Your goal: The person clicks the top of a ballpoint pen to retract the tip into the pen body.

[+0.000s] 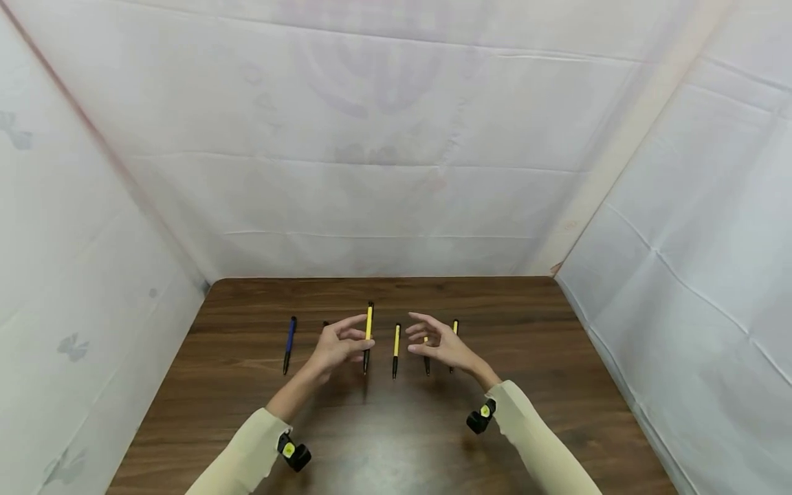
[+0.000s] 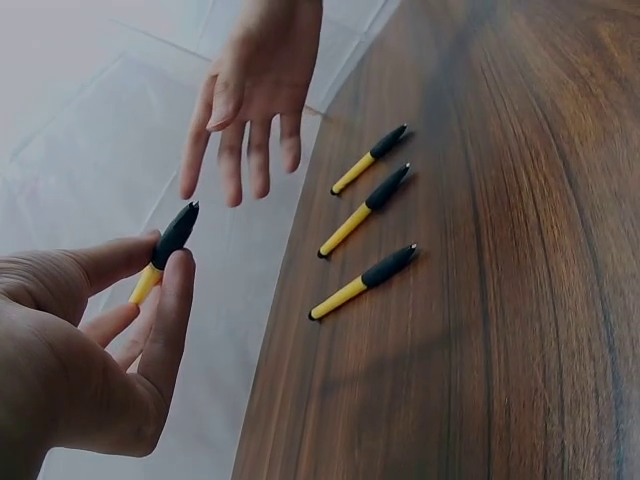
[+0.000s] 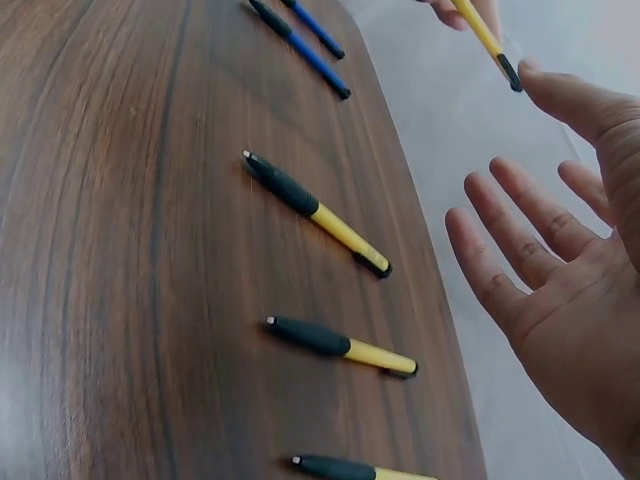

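My left hand (image 1: 337, 347) pinches a yellow pen (image 1: 368, 337) between thumb and fingers, in the middle of the head view. The pen stands nearly straight up in the frame — black grip end low, yellow end high. My right hand (image 1: 441, 344) is just to the right of it with the fingers spread and loose, holding nothing. So the left hand has the pen, and the right hand is near it but not touching.

Three more yellow pens (image 2: 364, 281) lie side by side on the brown table (image 1: 526, 412), under and beside my right hand. A blue pen (image 1: 289, 344) lies at the left, with another dark-tipped one beside it. I cannot read any words on the pens.
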